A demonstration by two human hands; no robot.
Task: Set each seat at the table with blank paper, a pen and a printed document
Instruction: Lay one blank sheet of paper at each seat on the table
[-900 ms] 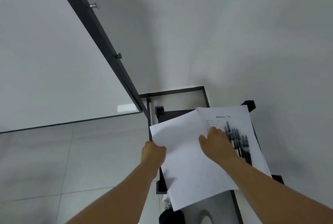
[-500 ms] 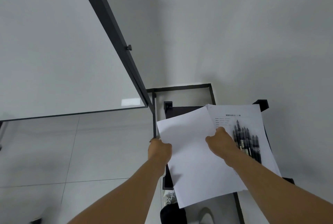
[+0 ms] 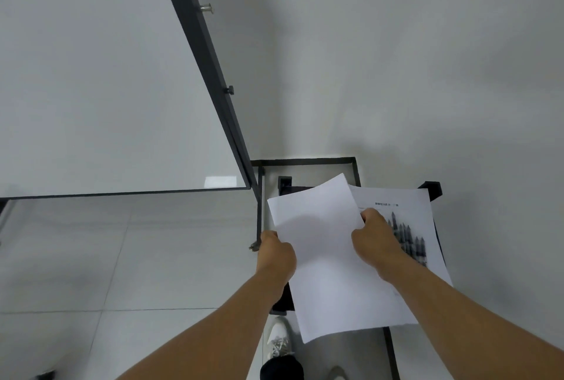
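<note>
1. a blank sheet of paper [image 3: 329, 257] is held in the air by both hands, tilted, its far corner pointing away from the person.
2. the left hand [image 3: 276, 253] is curled around the sheet's left edge, with the fingers hidden under the paper.
3. the right hand [image 3: 374, 240] is pinched on the sheet's right edge, near its upper part.
4. a printed document [image 3: 406, 211] lies just to the right of the blank sheet and partly beneath it; a short dark heading is seen near its top, too small to be read.
5. a row of dark pens [image 3: 409, 237] is laid on the printed document, just beyond the right hand.
6. the papers and pens are carried by a dark-framed stand [image 3: 432, 188], of which only corners and edges are shown.
7. a white board in a dark frame [image 3: 213, 74] is seen at the left, leaning across the view.
8. a pale tiled floor [image 3: 91, 257] is seen below, and a white shoe [image 3: 279, 337] is visible between the forearms.
</note>
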